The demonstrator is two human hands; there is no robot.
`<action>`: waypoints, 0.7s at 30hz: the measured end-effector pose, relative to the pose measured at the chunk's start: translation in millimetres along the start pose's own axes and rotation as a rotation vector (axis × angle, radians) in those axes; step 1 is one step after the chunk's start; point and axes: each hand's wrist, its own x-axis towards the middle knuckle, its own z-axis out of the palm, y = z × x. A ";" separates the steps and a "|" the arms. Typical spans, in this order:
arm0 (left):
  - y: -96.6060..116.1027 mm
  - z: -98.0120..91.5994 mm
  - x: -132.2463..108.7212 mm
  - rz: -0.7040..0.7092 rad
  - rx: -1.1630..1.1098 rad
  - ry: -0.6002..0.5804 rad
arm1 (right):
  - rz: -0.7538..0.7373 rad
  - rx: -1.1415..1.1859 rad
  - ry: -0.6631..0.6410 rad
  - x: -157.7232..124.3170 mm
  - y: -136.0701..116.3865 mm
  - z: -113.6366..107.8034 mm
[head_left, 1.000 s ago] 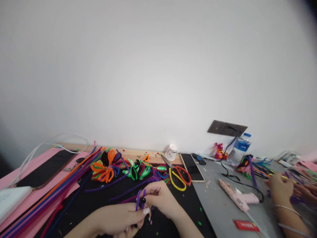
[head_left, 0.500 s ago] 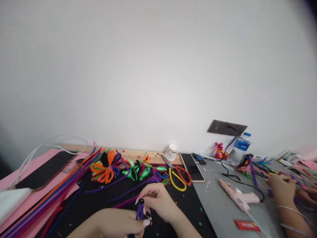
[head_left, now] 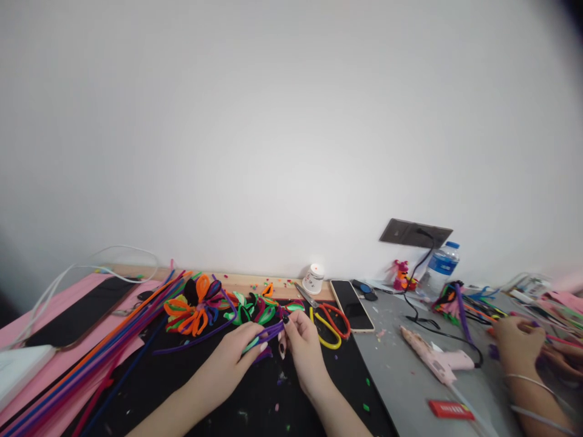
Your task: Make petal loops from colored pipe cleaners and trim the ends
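The left grip (head_left: 230,358) is closed, thumb against fingers, on the purple stems (head_left: 273,331), with a green strip (head_left: 251,345) caught alongside; the right grip (head_left: 304,349) pinches the stems' other end between its fingertips. We find the stems in the gap between the two hands, running roughly sideways above the mat (head_left: 218,419).

Half a second ago both hands were lower in the view, with a small purple loop standing between them. Now they have moved forward, close to the green flowers (head_left: 246,311), and the held stems lie stretched across. We take this to mean that the work has passed to the longer stems; whether the loop is among them, we cannot tell.

The left forearm slants in from the lower left, back of the hand upward. The right one rises from the lower right, its fingers bent toward the left hand; the wrists are well apart.

Farther out we see the orange flower (head_left: 198,309) to the left, the scissors (head_left: 328,340) just right of the right hand, and the glue gun (head_left: 439,359) on the grey desk (head_left: 396,388).
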 end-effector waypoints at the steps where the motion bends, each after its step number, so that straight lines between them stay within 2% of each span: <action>1: -1.2 0.2 -0.4 0.022 0.034 0.009 | -0.003 0.007 0.001 0.3 0.8 -0.4; 8: -10.5 -1.4 -1.3 0.059 0.210 0.017 | 0.034 0.124 0.001 1.2 2.0 -0.7; 11: -9.1 -3.9 -0.6 0.087 0.216 0.012 | 0.036 0.122 -0.018 1.7 1.0 -0.8; 15: -3.7 -8.0 -0.4 0.077 0.164 0.013 | -0.004 0.033 -0.031 2.4 -2.8 -1.9; 21: 1.7 -10.7 0.1 0.069 0.108 0.009 | -0.118 -0.225 -0.004 2.7 -6.1 -6.6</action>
